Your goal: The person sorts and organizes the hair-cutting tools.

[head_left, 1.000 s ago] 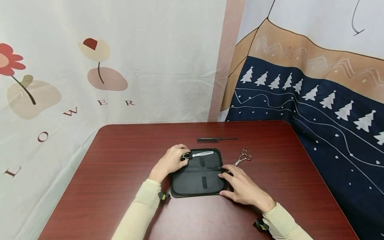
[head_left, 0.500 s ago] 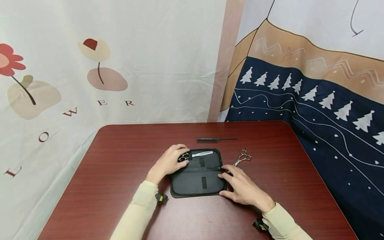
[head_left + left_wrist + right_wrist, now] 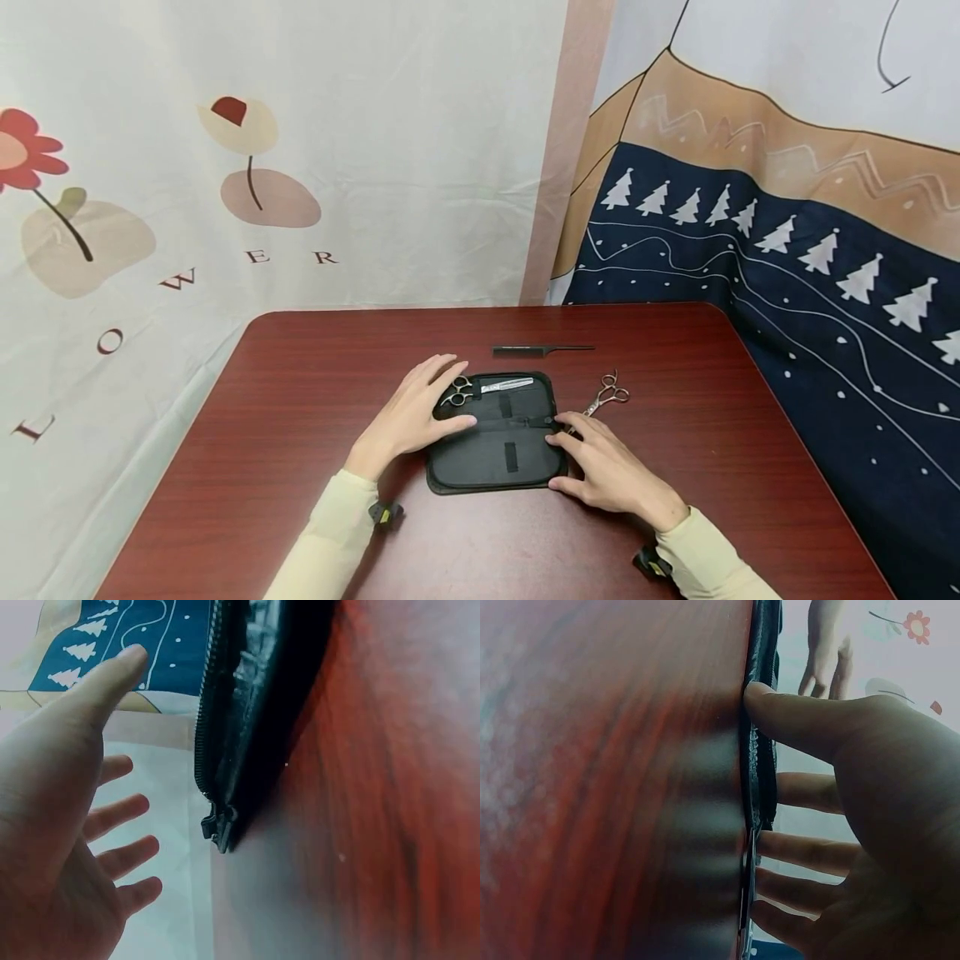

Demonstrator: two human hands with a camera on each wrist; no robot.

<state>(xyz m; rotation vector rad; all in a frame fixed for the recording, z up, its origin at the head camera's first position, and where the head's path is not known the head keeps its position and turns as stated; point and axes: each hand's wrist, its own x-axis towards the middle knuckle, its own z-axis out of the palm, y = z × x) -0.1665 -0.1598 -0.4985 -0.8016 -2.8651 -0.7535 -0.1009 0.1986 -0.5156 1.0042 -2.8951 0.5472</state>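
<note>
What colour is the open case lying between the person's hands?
The case is black; it shows best in the head view.

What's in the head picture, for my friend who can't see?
On a reddish table lies an open black case, a person's left hand spread by its left side, the right hand at its right edge. Scissors lie in the case, more scissors to its right and a black comb beyond.

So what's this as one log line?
left hand: open; right hand: touching black zippered case; silver metal scissors: one pair inside, one beside
</note>
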